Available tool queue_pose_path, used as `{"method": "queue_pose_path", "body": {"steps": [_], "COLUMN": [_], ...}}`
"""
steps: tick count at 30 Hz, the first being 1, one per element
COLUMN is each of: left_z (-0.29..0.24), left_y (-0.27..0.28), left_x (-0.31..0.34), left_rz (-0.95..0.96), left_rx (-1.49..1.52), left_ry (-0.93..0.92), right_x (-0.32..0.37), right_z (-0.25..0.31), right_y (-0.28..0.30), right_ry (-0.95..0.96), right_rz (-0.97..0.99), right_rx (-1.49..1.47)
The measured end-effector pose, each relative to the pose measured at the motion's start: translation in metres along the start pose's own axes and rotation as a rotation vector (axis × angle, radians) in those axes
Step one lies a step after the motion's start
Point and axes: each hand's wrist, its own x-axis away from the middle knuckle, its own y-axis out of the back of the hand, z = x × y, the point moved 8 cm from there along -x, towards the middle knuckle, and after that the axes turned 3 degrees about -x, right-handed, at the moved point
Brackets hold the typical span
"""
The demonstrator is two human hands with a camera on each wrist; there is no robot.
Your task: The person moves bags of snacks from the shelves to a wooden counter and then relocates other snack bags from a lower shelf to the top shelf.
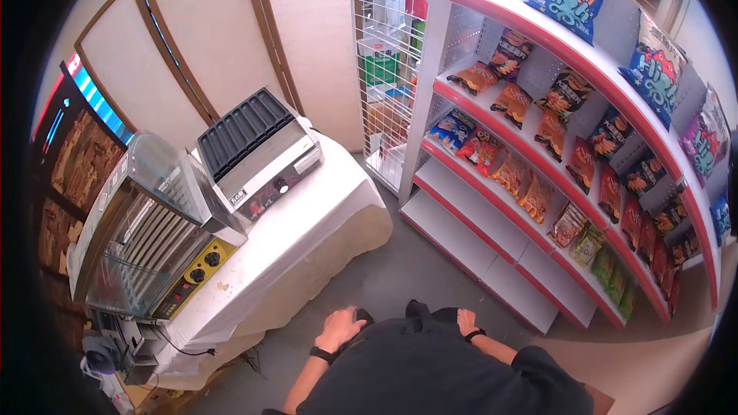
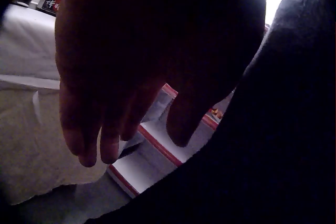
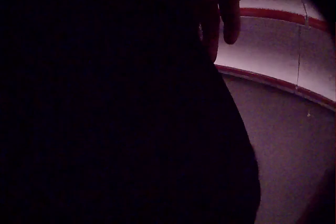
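Both hands hang in front of the dark-clothed body in the head view. The left hand is beside the person's clothing, between the body and a cloth-covered table. Its fingers point loosely down in the left wrist view, with nothing between them. On the other side, the right hand hangs close to the body, facing the snack shelf. Two of its fingers show relaxed in the right wrist view; dark clothing hides the rest. Nothing shows in that hand.
A hot-dog roller warmer with a glass cover and a black-moulded grill machine stand on the table. Snack bags fill the upper shelf tiers. Behind are a folding screen and a wire rack. Grey floor lies between table and shelf.
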Motion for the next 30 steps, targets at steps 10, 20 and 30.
{"method": "queue_pose_path", "body": {"steps": [10,20,30], "left_z": [-0.010,-0.011,-0.014], "left_y": [-0.016,-0.018,-0.010], "left_x": [-0.001,-0.006,-0.013], "left_rz": [0.020,0.047,0.052], "left_rx": [-0.006,-0.024,-0.091], "left_ry": [0.000,-0.009,-0.004], "right_x": [0.005,0.022,0.024], "right_z": [-0.025,0.009,0.003], "right_y": [0.018,0.082,0.056], "right_ry": [-0.077,-0.131,-0.222], "right_rz": [0.109,0.226,0.310], "right_rx": [-0.138,-0.732,-0.849]}}
